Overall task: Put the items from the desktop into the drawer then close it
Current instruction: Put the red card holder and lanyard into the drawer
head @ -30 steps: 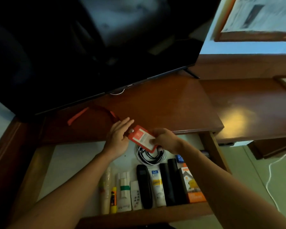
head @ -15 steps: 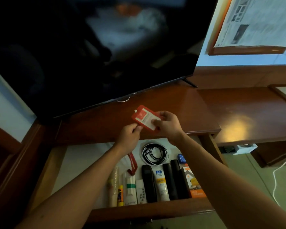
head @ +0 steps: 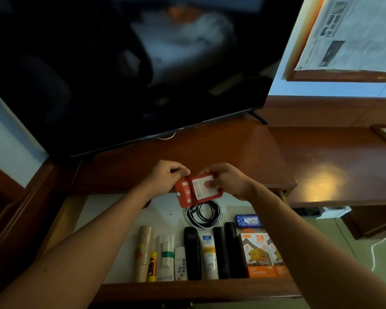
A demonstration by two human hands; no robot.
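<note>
Big dark TV (head: 125, 70) fills the top, standing on a glossy red-brown wood desktop (head: 210, 150); framed newspaper (head: 348, 34) on pale wall at right. Below desk edge, open drawer (head: 112, 210) w/ white liner, bottles, remotes, coiled cable (head: 204, 215), orange boxes (head: 260, 255). Above drawer's back, both hands pinch red card holder (head: 195, 192): left hand (head: 165, 177) at top-left corner, right hand (head: 226, 179) w/ thumb on its white card.

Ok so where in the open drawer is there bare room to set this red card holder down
The drawer floor is bare at its left, between the left wall and the paper cup stack. Some room also lies behind the front row, left of the coiled cable. The front row, from the cups to the orange boxes, is crowded.
</note>
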